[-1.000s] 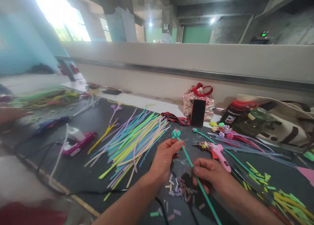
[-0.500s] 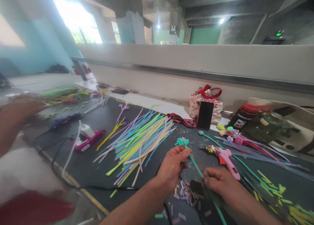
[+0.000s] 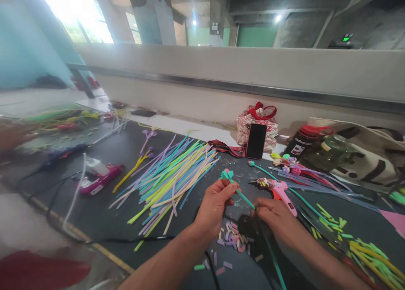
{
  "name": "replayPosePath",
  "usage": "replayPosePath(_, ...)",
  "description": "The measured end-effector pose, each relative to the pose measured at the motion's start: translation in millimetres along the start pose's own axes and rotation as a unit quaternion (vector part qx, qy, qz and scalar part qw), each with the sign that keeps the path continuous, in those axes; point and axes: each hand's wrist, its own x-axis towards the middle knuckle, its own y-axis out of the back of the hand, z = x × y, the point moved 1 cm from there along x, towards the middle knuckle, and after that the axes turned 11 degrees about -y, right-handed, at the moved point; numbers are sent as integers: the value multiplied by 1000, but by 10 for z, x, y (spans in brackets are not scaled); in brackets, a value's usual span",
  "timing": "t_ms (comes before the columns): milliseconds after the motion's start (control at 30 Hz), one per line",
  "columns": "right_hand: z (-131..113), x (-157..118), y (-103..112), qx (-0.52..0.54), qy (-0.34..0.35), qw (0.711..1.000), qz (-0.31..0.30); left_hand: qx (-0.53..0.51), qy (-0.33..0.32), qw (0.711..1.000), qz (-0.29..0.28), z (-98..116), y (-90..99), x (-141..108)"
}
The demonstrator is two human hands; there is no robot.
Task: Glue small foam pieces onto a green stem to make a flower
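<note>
A teal fuzzy stem (image 3: 245, 199) with a looped teal flower head (image 3: 227, 175) on its upper end runs between my hands. My left hand (image 3: 215, 203) pinches it just below the flower head. Lower down, the fingers of my right hand (image 3: 268, 214) are closed round the same stem, whose tail hangs toward the bottom edge. Beside my right hand lies a pink glue gun (image 3: 284, 197). Small cut pieces (image 3: 232, 237) are scattered below my hands. Left of them is a large pile of coloured stems (image 3: 174, 176).
A magenta glue gun (image 3: 104, 181) and black cables lie at the left, with another person's blurred arm (image 3: 11, 136) beyond. At the back stand a phone (image 3: 256, 141), a patterned bag (image 3: 242, 127) and a black bottle (image 3: 300, 142). Scissors (image 3: 319, 224) lie right.
The view has shifted, so the table things appear further left and slightly higher. Both hands still hold the teal stem, and its flower head looks turned and more compact.
</note>
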Motion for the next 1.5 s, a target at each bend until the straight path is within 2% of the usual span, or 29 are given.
replayPosePath(200, 29, -15, -6, 84, -32, 995, -36, -13, -12, 1000, 5, 27, 19, 18)
replayPosePath(300, 169, -38, -6, 118, -47, 991, -35, -25, -34, 999, 27, 91, 91, 85)
replayPosePath(433, 310, -50, 61, 144, -63, 987, -14, -23, -8, 999, 26, 101, 138, 114)
replayPosePath(567, 192, -15, 58, 141, -43, 989, -16, -31, 16, 999, 28, 39, 99, 78)
replayPosePath(667, 51, 22, -72, 181, -7, 982, -58, -34, 11, 999, 16, 12, 77, 61)
replayPosePath(800, 3, 69, -256, 242, -20, 962, -124, -25, 4, 999, 20, 16, 88, 61)
replayPosePath(900, 47, 79, -283, 210, -10, 970, -119, -18, 7, 1000, 24, 25, 103, 62)
replayPosePath(1067, 85, 10, -215, 130, 28, 983, -128, -22, 34, 999, -9, 6, 112, 49)
replayPosePath(1233, 124, -20, -206, 125, 56, 980, -148, -31, 41, 998, -30, -24, 90, 10)
replayPosePath(1367, 187, 20, -185, 90, 47, 986, -133, -31, 52, 997, -43, -28, 70, -11)
replayPosePath(1500, 132, 51, -62, 137, 42, 988, -50, -23, 66, 996, -62, -30, 52, -35)
